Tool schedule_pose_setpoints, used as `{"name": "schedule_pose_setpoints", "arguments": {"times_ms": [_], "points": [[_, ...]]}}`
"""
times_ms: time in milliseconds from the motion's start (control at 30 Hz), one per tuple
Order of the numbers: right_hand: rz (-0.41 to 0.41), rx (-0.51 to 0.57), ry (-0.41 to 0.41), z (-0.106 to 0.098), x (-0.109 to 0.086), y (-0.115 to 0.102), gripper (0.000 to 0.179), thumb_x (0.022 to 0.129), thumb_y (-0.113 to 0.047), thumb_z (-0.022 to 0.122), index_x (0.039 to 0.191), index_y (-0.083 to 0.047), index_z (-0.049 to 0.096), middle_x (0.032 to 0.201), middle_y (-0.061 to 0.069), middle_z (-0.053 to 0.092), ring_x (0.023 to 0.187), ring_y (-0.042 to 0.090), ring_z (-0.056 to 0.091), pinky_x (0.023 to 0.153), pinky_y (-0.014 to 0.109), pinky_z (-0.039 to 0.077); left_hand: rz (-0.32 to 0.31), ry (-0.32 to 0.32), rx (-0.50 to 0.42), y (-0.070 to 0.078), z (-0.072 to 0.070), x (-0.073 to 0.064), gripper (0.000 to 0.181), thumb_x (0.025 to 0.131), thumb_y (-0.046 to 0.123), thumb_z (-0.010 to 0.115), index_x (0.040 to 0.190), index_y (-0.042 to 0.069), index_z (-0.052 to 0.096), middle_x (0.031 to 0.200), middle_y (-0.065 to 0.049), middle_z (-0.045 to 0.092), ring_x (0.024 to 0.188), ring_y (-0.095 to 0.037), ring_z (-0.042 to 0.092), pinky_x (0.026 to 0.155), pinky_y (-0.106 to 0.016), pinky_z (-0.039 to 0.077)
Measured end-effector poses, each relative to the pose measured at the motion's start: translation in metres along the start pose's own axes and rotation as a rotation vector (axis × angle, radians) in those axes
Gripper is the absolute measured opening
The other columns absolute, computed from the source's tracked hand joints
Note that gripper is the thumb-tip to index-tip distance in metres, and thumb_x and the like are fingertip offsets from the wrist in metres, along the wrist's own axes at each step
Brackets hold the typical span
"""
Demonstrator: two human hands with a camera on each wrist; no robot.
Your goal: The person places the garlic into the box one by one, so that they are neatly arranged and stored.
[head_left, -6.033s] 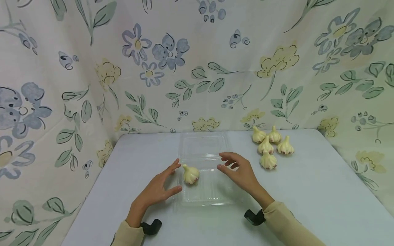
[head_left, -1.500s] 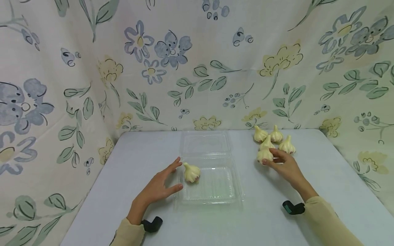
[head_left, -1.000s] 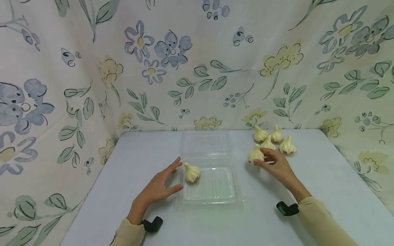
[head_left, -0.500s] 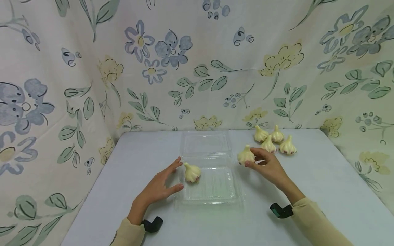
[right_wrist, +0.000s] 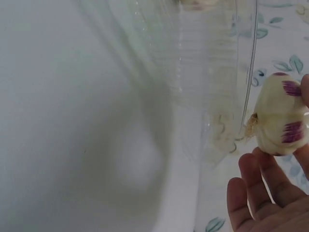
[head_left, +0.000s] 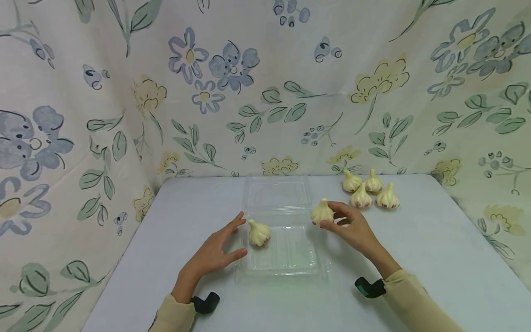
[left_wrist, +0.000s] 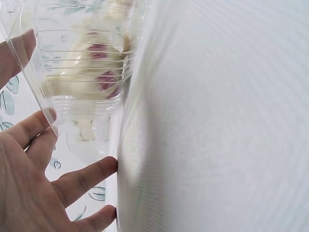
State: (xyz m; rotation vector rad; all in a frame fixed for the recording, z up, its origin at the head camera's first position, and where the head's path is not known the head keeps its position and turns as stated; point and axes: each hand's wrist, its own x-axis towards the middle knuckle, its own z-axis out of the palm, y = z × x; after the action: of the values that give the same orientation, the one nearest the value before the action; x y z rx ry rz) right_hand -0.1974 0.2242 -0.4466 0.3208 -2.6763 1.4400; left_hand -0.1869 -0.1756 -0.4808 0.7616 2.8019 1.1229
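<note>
My right hand (head_left: 352,230) pinches a garlic bulb (head_left: 321,213) between thumb and fingers, over the right rim of a clear plastic clamshell box (head_left: 286,260). In the right wrist view that held bulb (right_wrist: 280,116) shows purple streaks and a root tuft, raised beside the box wall. Another garlic bulb (head_left: 259,233) sits inside the box at its left side. My left hand (head_left: 211,253) lies along the box's left edge, fingers and thumb spread; in the left wrist view its fingertips (left_wrist: 48,116) touch the clear wall.
Several garlic bulbs (head_left: 361,197) stand grouped at the back right of the white table (head_left: 415,258). The box's lid (head_left: 275,193) lies opened toward the back. A floral curtain (head_left: 286,92) hangs behind the table and down the left side.
My right hand has taken a garlic bulb from the front of the group and carried it left to the box's right rim. My left hand has stayed in place.
</note>
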Motion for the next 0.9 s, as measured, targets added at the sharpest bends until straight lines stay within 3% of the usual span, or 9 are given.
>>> {"name": "schedule_pose_setpoints", "arguments": {"times_ms": [133, 333, 567, 900], "points": [[-0.013, 0.008, -0.002, 0.005, 0.0, -0.007, 0.058, 0.088, -0.032, 0.081, 0.14, -0.015, 0.061, 0.12, 0.005, 0.07, 0.103, 0.015, 0.06, 0.086, 0.024, 0.053, -0.002, -0.002, 0.004, 0.0, -0.001, 0.0, 0.084, 0.091, 0.041, 0.074, 0.162, 0.026, 0.03, 0.168, 0.008, 0.029, 0.139, -0.03, 0.054, 0.112, -0.067, 0.038], [-0.042, 0.035, -0.003, 0.014, -0.001, -0.013, 0.053, 0.087, -0.03, 0.082, 0.136, -0.018, 0.064, 0.115, 0.0, 0.073, 0.103, 0.01, 0.06, 0.089, 0.034, 0.052, -0.002, -0.008, -0.001, 0.0, -0.001, -0.001, 0.089, 0.092, 0.042, 0.073, 0.163, 0.037, 0.02, 0.166, 0.003, 0.037, 0.14, -0.029, 0.054, 0.112, -0.067, 0.037], [-0.107, 0.027, 0.004, 0.026, -0.005, -0.018, 0.052, 0.086, -0.03, 0.083, 0.134, -0.02, 0.065, 0.116, -0.003, 0.072, 0.105, 0.006, 0.061, 0.093, 0.044, 0.05, -0.017, -0.01, 0.008, 0.001, -0.001, -0.001, 0.087, 0.092, 0.044, 0.073, 0.162, 0.037, 0.023, 0.168, 0.009, 0.031, 0.14, -0.027, 0.054, 0.113, -0.066, 0.037], [-0.126, 0.039, -0.012, 0.045, -0.01, -0.028, 0.056, 0.081, -0.031, 0.087, 0.132, -0.019, 0.066, 0.122, -0.001, 0.071, 0.113, 0.022, 0.06, 0.098, 0.058, 0.047, 0.003, -0.001, -0.003, 0.001, -0.001, -0.001, 0.089, 0.091, 0.042, 0.074, 0.163, 0.031, 0.023, 0.164, 0.003, 0.04, 0.138, -0.029, 0.055, 0.112, -0.068, 0.036]]}}
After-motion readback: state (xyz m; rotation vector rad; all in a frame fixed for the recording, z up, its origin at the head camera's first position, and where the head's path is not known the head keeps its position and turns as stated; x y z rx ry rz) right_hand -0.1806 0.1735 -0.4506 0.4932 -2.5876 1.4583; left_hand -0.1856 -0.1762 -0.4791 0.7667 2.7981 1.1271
